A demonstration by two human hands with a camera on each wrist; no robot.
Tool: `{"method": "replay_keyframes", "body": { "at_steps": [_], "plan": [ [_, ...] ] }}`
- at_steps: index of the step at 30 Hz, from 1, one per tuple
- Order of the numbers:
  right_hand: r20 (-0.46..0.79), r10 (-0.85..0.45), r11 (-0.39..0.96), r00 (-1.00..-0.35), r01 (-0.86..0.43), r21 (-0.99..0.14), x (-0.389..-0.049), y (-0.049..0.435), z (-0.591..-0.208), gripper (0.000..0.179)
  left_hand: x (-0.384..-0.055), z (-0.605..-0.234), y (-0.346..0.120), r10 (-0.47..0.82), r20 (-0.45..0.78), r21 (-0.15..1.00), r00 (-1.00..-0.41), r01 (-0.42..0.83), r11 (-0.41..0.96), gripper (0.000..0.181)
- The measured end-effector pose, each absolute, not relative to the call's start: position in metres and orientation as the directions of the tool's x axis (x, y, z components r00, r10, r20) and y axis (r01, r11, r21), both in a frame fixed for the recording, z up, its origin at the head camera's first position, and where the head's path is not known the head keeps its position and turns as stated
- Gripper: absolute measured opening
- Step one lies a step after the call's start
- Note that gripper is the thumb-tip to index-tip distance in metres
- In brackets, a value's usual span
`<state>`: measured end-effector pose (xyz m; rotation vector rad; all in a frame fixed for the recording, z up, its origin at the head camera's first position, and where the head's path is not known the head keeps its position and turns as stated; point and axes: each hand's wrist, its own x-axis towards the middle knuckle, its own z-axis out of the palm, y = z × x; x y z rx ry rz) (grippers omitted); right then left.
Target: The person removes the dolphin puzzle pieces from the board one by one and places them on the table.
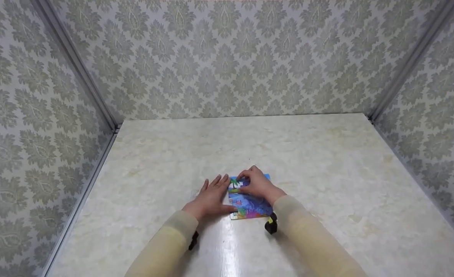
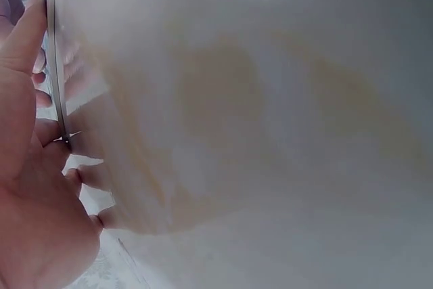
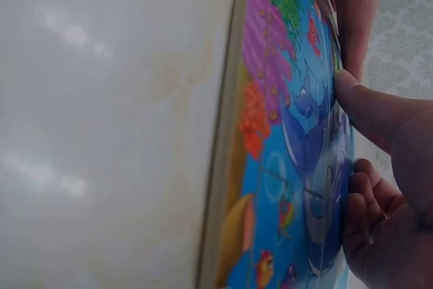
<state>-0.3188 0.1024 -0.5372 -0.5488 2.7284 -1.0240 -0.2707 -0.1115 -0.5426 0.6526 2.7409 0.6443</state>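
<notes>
A colourful sea-scene jigsaw puzzle [image 1: 250, 206] lies flat on the table, with a whale and coral visible on its face [image 3: 308, 126] in the right wrist view. My left hand [image 1: 211, 198] lies spread along its left side, fingers straight, thumb on the near-left corner. In the left wrist view that thumb [image 2: 24, 42] touches the board's thin edge [image 2: 56, 65]. Over the upper-left part, my right hand [image 1: 257, 182] pinches a puzzle piece [image 1: 241, 184] by the palm-tree picture between thumb and curled fingers. The piece's outline is mostly hidden by the fingers.
A pale marbled table [image 1: 165, 154] extends around the puzzle, with patterned wall panels [image 1: 227, 69] behind and at both sides. Just left of my left hand lies a faint transparent outline [image 1: 194, 193], too unclear to name. Black wrist devices [image 1: 271, 225] hang below the sleeves.
</notes>
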Motion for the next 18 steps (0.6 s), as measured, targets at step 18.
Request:
{"method": "replay_keyframes", "body": {
  "at_steps": [18],
  "plan": [
    [-0.086, -0.334, 0.724, -0.939, -0.197, -0.661, -0.3159, 0.0935, -0.5347, 0.026, -0.2712, -0.5445, -0.1118, 0.47, -0.123, 0.493, -0.874, 0.357, 0.793, 0.107]
  ]
}}
